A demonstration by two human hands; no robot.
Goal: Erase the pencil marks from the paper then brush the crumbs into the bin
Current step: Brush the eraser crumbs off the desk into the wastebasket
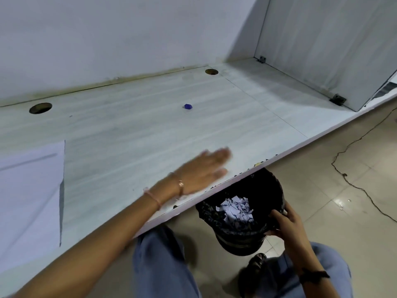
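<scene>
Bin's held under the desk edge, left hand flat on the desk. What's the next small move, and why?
Probably sweep the left hand toward the desk edge: dark crumbs line it just above the bin the right hand holds.

left hand (206,171) motion-blurred, paper (30,201) cut off
</scene>
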